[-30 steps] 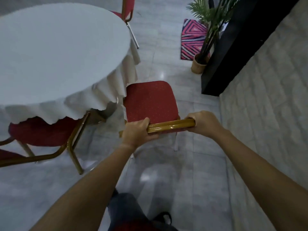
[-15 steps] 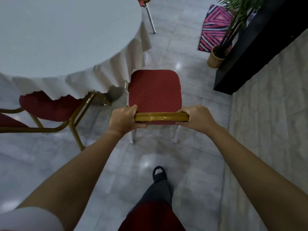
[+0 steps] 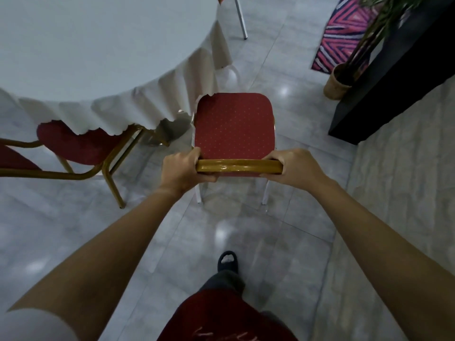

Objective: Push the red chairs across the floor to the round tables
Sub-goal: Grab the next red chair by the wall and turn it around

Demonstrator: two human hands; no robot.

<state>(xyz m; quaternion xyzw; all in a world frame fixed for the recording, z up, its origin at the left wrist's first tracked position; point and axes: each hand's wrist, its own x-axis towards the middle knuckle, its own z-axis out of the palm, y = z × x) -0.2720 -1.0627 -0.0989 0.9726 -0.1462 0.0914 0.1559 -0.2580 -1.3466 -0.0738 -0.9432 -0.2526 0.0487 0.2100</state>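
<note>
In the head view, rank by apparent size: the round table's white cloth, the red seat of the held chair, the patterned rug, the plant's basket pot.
1. White cloth, by far the largest.
2. Red seat.
3. Patterned rug, partly hidden by the plant and farther away, so second versus third is unsure.
4. Basket pot, smallest.

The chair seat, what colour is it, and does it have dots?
Red with small pale dots, seen in the head view: chair seat.
</note>
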